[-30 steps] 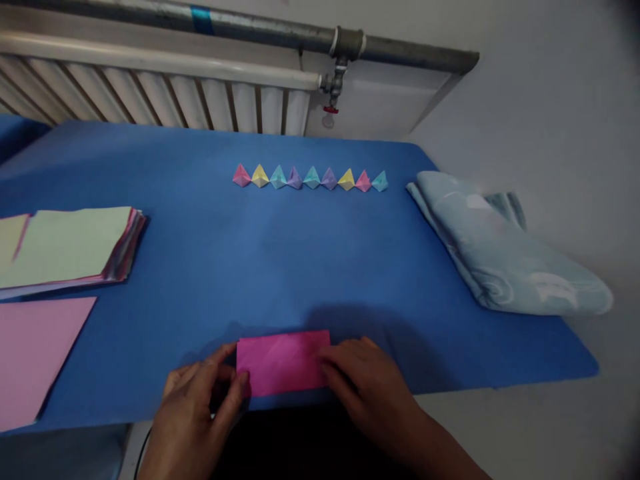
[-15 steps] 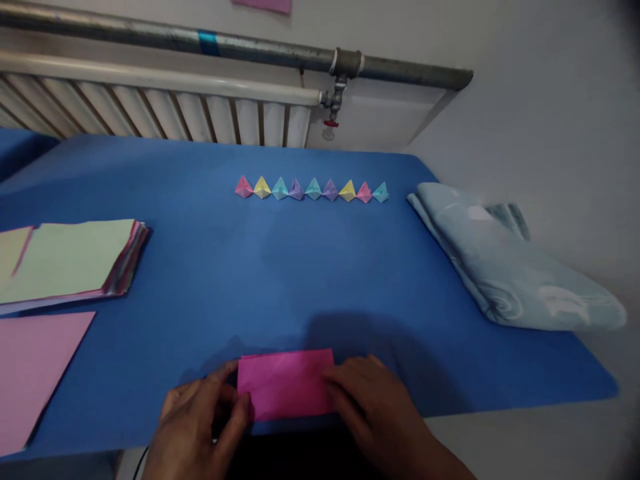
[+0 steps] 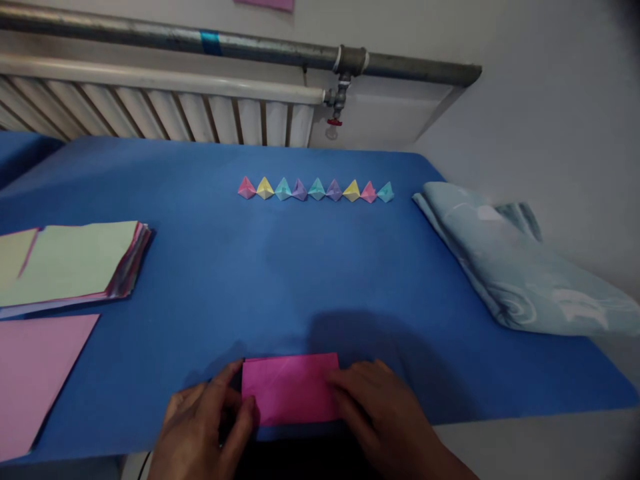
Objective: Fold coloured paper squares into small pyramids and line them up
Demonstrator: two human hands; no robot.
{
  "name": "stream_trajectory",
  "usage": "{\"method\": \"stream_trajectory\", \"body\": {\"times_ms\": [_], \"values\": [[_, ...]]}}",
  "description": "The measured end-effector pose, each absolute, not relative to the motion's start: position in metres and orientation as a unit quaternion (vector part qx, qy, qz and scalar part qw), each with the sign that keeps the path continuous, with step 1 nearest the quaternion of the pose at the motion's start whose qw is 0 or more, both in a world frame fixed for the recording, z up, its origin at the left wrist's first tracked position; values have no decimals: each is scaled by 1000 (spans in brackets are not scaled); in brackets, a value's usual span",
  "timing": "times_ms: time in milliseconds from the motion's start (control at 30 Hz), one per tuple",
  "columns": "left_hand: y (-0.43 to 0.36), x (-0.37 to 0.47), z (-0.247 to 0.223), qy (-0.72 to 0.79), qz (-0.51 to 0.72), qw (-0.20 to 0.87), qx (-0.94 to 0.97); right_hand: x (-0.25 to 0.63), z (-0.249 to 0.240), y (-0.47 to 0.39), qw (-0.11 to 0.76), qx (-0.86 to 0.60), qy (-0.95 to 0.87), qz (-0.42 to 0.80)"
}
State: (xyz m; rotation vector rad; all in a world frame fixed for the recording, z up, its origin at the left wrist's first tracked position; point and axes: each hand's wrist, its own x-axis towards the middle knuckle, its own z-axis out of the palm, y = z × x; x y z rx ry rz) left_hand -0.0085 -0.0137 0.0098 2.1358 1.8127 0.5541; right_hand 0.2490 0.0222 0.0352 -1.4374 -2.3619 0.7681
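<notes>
"Where's the pink paper [image 3: 291, 391]?"

"At the near edge of the blue surface [image 3: 215, 267], between the hands, its long sides running left to right."

"And the left hand [image 3: 203, 420]?"

"At the left end: thumb on the paper, forefinger by the upper corner, a gap between them. The other fingers are partly hidden, so I can't tell whether they pinch it."

"The right hand [image 3: 383, 410]?"

"Forefinger and thumb lie close together over the right end. Whether they pinch it, I can't tell either."

"What's beyond?"

"Nine small folded shapes [image 3: 317, 189] in a row, pink, yellow, teal and purple, near the far edge. A radiator [image 3: 200, 113] stands behind them."

"And at the sides?"

"On the left, a paper stack [image 3: 75, 260], pale green and yellowish on top, with a paler pink sheet [image 3: 43, 380] nearer. On the right, a folded, light blue-green cloth [image 3: 505, 267]."
</notes>
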Motion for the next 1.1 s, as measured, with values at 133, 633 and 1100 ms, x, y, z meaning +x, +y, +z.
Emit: {"method": "stream_trajectory", "body": {"times_ms": [133, 633, 1100], "values": [[-13, -8, 12, 631, 183, 140, 741, 250, 34, 22, 133, -500, -816, 258], [-13, -5, 14, 648, 165, 167, 725, 249, 33, 21, 144, -500, -813, 260], [-14, -1, 14, 660, 163, 144, 719, 249, 31, 22, 164, -480, -826, 244]]}}
